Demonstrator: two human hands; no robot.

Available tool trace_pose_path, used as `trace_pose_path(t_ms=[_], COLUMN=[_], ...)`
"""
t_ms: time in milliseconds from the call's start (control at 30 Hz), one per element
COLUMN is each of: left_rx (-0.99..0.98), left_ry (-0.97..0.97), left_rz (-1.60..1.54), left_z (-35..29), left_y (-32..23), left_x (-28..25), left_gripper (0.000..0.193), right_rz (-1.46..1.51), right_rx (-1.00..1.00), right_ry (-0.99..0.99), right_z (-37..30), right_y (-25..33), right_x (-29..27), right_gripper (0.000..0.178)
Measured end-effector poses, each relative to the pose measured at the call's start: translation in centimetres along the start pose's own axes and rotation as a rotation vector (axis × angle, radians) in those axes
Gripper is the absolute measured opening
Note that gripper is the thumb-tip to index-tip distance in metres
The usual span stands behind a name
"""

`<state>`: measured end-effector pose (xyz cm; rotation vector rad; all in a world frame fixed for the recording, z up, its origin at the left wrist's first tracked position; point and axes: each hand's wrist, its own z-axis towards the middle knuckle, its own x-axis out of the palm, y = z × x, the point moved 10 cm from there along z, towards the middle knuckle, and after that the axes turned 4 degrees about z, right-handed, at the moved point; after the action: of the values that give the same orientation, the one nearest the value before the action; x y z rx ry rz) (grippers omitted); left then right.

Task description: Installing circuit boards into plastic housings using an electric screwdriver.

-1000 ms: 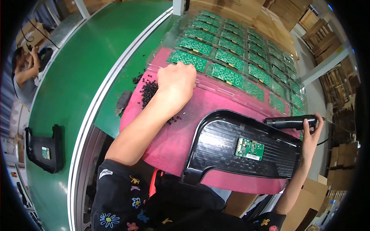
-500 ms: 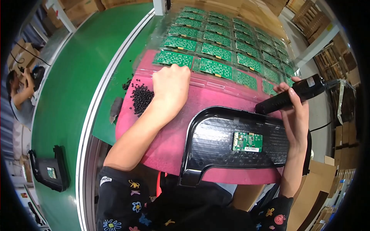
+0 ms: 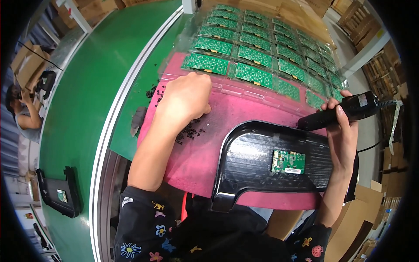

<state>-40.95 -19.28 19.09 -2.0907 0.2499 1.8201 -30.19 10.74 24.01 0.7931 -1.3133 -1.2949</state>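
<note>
My left hand [image 3: 185, 97] is closed, its knuckles up, over a pile of small black screws [image 3: 188, 132] on the pink mat. Its fingertips are tucked underneath, so anything between them is hidden. In my right hand [image 3: 342, 142] is a black corded electric screwdriver [image 3: 331, 114], held tilted with its tip pointing left, by the far edge of a black plastic housing [image 3: 248, 153]. A small green circuit board [image 3: 289, 162] lies inside that housing, and my right forearm passes over its right end.
Clear plastic trays with rows of green circuit boards [image 3: 254, 75] lie at the far side of the pink mat [image 3: 192, 168]. On the green surface [image 3: 104, 87] at left rests another black housing [image 3: 59, 192] with a board. Cardboard boxes stand at right; another person sits far left.
My left hand has moved left onto the screw pile, covering most of it; some screws now show on its near right side. The screwdriver stays by the housing's far edge.
</note>
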Motion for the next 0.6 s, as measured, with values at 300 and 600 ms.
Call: trace_pose_path(t_ms=[300, 600], left_rx=[0.131, 0.291], left_ry=[-0.179, -0.248], left_rz=[0.042, -0.262], left_z=[0.5, -0.8], left_y=[-2.6, -6.8], left_x=[0.2, -1.5], left_gripper=[0.010, 0.014], right_rz=[-0.020, 0.553], right_rx=[-0.011, -0.246], right_ry=[-0.130, 0.063], right_z=[-0.9, -3.1], right_y=[-0.4, 2.7], right_x=[-1.4, -2.8], right_gripper=[0.055, 0.033])
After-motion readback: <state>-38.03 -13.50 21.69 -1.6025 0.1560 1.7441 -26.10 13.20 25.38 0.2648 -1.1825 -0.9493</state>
